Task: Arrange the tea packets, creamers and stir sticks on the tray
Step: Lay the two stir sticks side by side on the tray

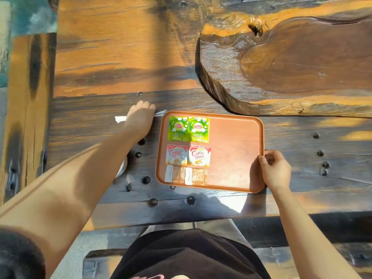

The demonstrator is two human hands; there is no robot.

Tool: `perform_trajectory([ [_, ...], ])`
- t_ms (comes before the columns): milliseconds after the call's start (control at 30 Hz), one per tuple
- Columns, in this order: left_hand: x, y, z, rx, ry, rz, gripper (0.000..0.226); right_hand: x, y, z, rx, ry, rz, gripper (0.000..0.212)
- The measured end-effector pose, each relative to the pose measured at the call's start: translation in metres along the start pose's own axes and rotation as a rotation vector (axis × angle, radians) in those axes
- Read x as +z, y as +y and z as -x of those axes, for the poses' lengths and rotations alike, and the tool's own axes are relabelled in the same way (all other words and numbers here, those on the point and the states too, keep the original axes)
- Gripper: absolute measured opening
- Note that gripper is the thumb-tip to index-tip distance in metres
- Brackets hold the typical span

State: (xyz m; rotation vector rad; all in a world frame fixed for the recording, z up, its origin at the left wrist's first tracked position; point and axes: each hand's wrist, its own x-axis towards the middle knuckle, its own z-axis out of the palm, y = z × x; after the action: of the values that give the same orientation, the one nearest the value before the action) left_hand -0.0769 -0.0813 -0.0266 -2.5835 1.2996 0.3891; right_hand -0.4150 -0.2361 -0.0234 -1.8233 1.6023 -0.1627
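An orange-brown tray (pixel 237 141) lies on the dark wooden table. In its left half sit two green Lipton tea packets (pixel 188 129) side by side. Below them are two Coffee mate creamers (pixel 188 155), and below those two clear sugar sachets (pixel 186 175). My left hand (pixel 140 118) lies knuckles-up on the table just left of the tray, closed over white paper-wrapped stir sticks (pixel 120 119) whose ends stick out on both sides. My right hand (pixel 274 169) grips the tray's right rim near the front corner.
A thick carved wooden slab (pixel 291 63) rises on the table behind and right of the tray. Dark round studs (pixel 146 179) dot the tabletop. A white object (pixel 122 168) shows partly under my left forearm. The table's front edge is close to my lap.
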Motion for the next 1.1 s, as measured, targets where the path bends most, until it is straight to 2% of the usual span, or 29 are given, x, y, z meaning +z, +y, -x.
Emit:
perform_trajectory([
  [133,-0.006,-0.004,-0.004,0.048,-0.038,-0.017,0.030,-0.004,0.000,-0.001,0.040,-0.028,-0.082,0.015],
  [200,-0.014,-0.007,-0.006,0.001,-0.026,0.057,0.027,-0.005,0.001,-0.002,0.077,-0.038,-0.121,0.015],
  [367,-0.050,0.016,-0.007,-0.239,0.198,0.445,0.022,-0.007,0.001,-0.008,0.141,-0.069,-0.158,0.009],
  [467,-0.065,0.063,0.008,-0.281,0.288,0.826,0.015,-0.007,-0.001,-0.007,0.124,-0.060,-0.141,0.007],
  [533,-0.066,0.099,0.026,-0.242,0.187,1.061,0.012,-0.006,0.000,-0.005,0.109,-0.052,-0.130,0.007],
  [600,-0.058,0.135,0.043,-0.259,-0.003,1.266,0.008,-0.007,0.000,-0.004,0.107,-0.058,-0.136,0.013],
  [700,-0.048,0.177,0.060,-0.350,-0.268,1.574,0.020,-0.010,-0.002,-0.002,0.131,-0.081,-0.210,0.025],
  [767,-0.049,0.191,0.066,-0.428,-0.393,1.725,0.024,-0.011,-0.003,0.003,0.042,-0.025,-0.146,0.025],
  [833,-0.048,0.196,0.068,-0.477,-0.469,1.790,0.035,-0.011,-0.004,0.011,-0.092,0.019,-0.127,0.019],
  [867,-0.048,0.197,0.068,-0.493,-0.497,1.811,0.037,-0.012,-0.008,0.016,-0.116,-0.013,-0.173,0.016],
  [933,-0.046,0.199,0.068,-0.512,-0.533,1.816,0.037,-0.010,-0.017,0.025,-0.071,-0.206,-0.330,0.009],
  [1000,-0.048,0.201,0.069,-0.523,-0.549,1.800,0.035,-0.005,-0.024,0.032,-0.001,-0.377,-0.505,0.011],
  [1100,-0.044,0.201,0.069,-0.534,-0.543,1.751,0.033,0.000,-0.025,0.033,0.071,-0.411,-0.592,0.013],
])
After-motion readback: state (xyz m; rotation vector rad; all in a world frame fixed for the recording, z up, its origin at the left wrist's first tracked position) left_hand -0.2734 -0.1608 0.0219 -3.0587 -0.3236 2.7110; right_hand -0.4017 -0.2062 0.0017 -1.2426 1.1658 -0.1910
